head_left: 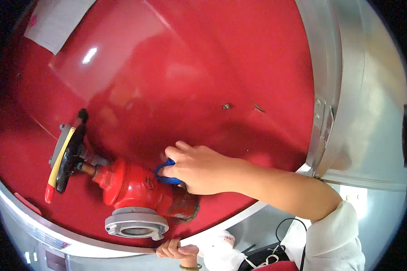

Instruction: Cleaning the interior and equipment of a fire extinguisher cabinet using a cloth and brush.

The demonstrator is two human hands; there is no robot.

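Right hand (199,169) closed around blue cloth (166,174), pressed onto red hydrant valve (138,187) just beneath; left hand (176,249) gripping cabinet's lower metal frame (99,250) below.

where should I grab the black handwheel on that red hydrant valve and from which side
Grip the rim of the black handwheel on the red hydrant valve, coming from the left. It stands edge-on at the stem's left end, open on that side. The right hand with the blue cloth fills the valve's right side.
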